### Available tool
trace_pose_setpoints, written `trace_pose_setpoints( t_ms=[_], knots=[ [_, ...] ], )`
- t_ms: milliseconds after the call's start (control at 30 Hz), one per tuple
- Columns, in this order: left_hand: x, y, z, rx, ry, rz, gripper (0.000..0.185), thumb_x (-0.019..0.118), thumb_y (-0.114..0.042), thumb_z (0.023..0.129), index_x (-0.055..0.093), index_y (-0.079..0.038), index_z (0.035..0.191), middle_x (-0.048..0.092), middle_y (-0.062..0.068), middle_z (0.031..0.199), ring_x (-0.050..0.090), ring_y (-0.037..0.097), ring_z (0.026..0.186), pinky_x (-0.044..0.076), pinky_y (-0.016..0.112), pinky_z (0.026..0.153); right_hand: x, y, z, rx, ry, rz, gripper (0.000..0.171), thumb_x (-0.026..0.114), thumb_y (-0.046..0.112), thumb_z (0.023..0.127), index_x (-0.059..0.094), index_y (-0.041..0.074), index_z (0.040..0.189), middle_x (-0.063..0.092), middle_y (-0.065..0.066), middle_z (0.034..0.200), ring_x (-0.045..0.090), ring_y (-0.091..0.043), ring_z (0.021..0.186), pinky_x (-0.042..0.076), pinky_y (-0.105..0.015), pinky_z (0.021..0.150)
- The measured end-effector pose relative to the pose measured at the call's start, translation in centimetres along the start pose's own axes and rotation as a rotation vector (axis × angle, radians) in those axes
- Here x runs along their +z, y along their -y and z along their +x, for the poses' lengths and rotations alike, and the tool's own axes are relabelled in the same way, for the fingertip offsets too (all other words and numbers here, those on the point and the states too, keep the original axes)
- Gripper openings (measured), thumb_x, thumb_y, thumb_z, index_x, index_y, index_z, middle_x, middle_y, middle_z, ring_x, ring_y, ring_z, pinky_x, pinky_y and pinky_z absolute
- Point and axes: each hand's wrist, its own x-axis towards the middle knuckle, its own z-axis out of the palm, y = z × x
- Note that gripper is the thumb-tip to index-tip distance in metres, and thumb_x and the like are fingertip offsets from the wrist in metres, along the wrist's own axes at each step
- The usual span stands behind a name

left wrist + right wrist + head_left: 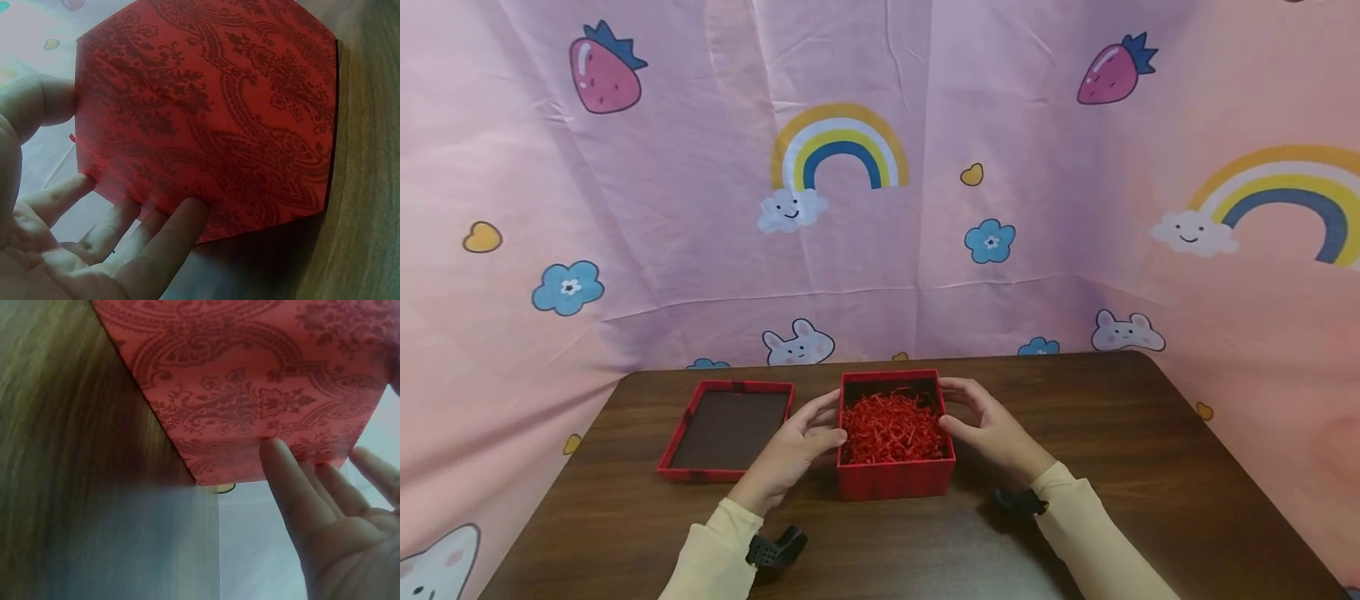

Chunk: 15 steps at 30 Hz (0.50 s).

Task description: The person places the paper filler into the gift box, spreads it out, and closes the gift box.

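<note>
Sitting at the left of a brown table [1120, 433], a red lid [727, 431] lies upside down with its dark inside facing up, apart from the box so the opening stays free. Just right of it, the left hand [793, 450] rests against the left wall of the box [895, 479]. Its fingers are nearly straight and spread along the wall, with the thumb near the top rim; nothing is curled around anything, so the hand is open and pressing. The left wrist view shows those fingers [165, 228] flat on the patterned red side.

The box stands upright near the table's middle, open at the top and filled with red shredded paper [893, 427] that reaches close to the rim. The right hand [992, 429] mirrors the left on the opposite wall, fingers extended over the far right corner and thumb at the rim, also open. In the right wrist view its fingers [294, 487] touch the wall's edge. Judging by this, the two palms steady the box between them. Pink cartoon cloth [880, 208] hangs behind.
</note>
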Motion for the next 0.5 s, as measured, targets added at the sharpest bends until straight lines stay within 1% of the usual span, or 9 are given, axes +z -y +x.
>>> trace_pose_setpoints(
  t_ms=[100, 233, 333, 500],
  knots=[
    [0.0, 0.1, 0.0, 0.000, 0.004, 0.013, 0.065, 0.071, -0.030, 0.086, 0.039, -0.034, 0.142, 0.043, 0.007, 0.142, 0.051, 0.024, 0.121, 0.043, 0.050, 0.099, -0.1, -0.1, -0.2, -0.005, 0.004, -0.025, 0.061, 0.067, 0.021, 0.090, 0.037, 0.013, 0.143, 0.041, -0.010, 0.144, 0.041, -0.027, 0.131, 0.033, -0.059, 0.104],
    [0.0, 0.2, -0.1, 0.005, 0.005, 0.013, 0.065, 0.070, -0.030, 0.086, 0.038, -0.034, 0.142, 0.042, 0.007, 0.143, 0.050, 0.024, 0.122, 0.044, 0.048, 0.098, -0.1, 0.1, -0.2, -0.009, 0.002, -0.066, 0.060, 0.066, 0.021, 0.090, 0.038, 0.015, 0.144, 0.042, -0.009, 0.143, 0.042, -0.026, 0.130, 0.034, -0.057, 0.104],
    [0.0, 0.2, -0.2, 0.005, -0.004, 0.003, 0.064, 0.070, -0.030, 0.086, 0.039, -0.034, 0.142, 0.042, 0.007, 0.143, 0.051, 0.025, 0.122, 0.046, 0.047, 0.097, 0.0, 0.6, -0.1, -0.013, 0.009, -0.063, 0.059, 0.064, 0.016, 0.091, 0.038, 0.010, 0.144, 0.041, -0.014, 0.142, 0.042, -0.031, 0.130, 0.032, -0.059, 0.104],
    [0.1, 0.3, -0.1, 0.004, -0.005, 0.002, 0.063, 0.070, -0.033, 0.086, 0.039, -0.036, 0.141, 0.043, 0.007, 0.143, 0.052, 0.025, 0.121, 0.045, 0.049, 0.097, 0.1, 2.3, -0.4, 0.004, 0.017, -0.031, 0.058, 0.063, 0.009, 0.091, 0.037, 0.005, 0.144, 0.039, -0.021, 0.142, 0.040, -0.037, 0.130, 0.029, -0.063, 0.104]
  ],
)
